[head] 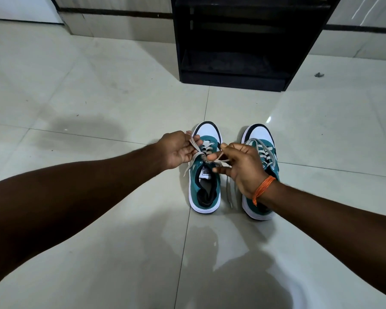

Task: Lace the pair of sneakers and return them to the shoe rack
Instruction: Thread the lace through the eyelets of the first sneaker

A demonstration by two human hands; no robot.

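Two teal and white sneakers stand side by side on the tiled floor, toes pointing away from me. Over the left sneaker (pixel 204 192), my left hand (pixel 178 150) pinches one end of its grey lace (pixel 195 144) at the left side. My right hand (pixel 241 168) grips the other lace end over the tongue, and the two ends cross at a knot between my hands. The right sneaker (pixel 260 134) is laced, and my right wrist with its orange thread band covers its heel. The black shoe rack (pixel 239 81) stands beyond the shoes.
Pale glossy floor tiles (pixel 98 97) spread all around. A wall with a dark skirting band (pixel 116 12) runs behind the rack. A small dark speck (pixel 319 74) lies on the floor right of the rack. A loose lace end (pixel 228 197) trails between the shoes.
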